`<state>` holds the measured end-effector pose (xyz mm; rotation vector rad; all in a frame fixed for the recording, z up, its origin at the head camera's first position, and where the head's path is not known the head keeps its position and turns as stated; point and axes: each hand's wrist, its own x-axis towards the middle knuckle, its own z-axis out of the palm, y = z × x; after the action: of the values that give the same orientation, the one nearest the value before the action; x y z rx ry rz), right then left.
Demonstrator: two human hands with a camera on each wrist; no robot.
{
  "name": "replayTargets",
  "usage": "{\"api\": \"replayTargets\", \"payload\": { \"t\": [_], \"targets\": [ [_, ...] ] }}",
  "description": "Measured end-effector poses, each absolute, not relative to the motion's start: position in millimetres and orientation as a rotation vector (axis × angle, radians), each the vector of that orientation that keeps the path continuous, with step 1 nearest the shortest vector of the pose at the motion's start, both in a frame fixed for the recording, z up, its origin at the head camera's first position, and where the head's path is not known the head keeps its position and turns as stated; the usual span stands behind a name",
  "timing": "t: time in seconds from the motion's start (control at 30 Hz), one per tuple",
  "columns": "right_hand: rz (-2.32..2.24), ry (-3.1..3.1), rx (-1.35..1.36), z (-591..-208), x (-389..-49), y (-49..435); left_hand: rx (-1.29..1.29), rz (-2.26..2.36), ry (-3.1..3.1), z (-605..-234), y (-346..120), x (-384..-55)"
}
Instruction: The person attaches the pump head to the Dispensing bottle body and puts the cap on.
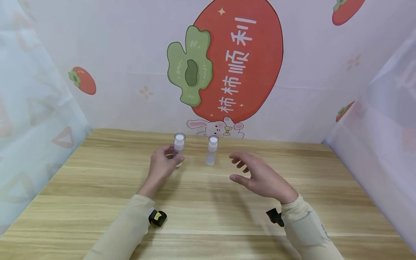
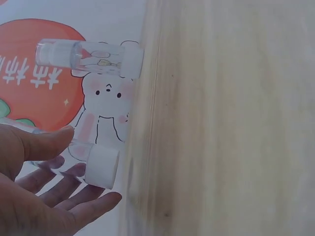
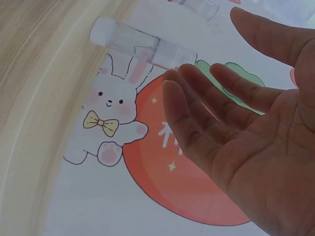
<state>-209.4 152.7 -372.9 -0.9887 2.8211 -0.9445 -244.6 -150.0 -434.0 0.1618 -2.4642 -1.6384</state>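
Two slim clear bottles with white bases and white pump tops under clear caps are near the back of the table. My left hand (image 1: 161,163) holds the left bottle (image 1: 179,143), thumb on the near side and fingers around behind it. In the left wrist view the white base (image 2: 102,166) of this bottle shows beyond the thumb; whether it touches the table, I cannot tell. The right bottle (image 1: 212,146) stands upright a little way off. To its right my right hand (image 1: 261,179) hovers with fingers loosely bent, touching nothing.
The wooden table (image 1: 201,224) ends at a white backdrop (image 1: 130,104) printed with a large red persimmon and a rabbit. Pale sheets hang at the left (image 1: 29,108) and right (image 1: 386,119) sides.
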Motion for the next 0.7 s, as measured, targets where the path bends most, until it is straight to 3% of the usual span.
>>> {"api": "replayTargets", "payload": {
  "t": [0.7],
  "targets": [
    [-0.866,2.808,-1.002,-373.1,-207.3,153.0,0.187,-1.657,-2.501,-436.5,-157.2,-244.8]
  ]
}}
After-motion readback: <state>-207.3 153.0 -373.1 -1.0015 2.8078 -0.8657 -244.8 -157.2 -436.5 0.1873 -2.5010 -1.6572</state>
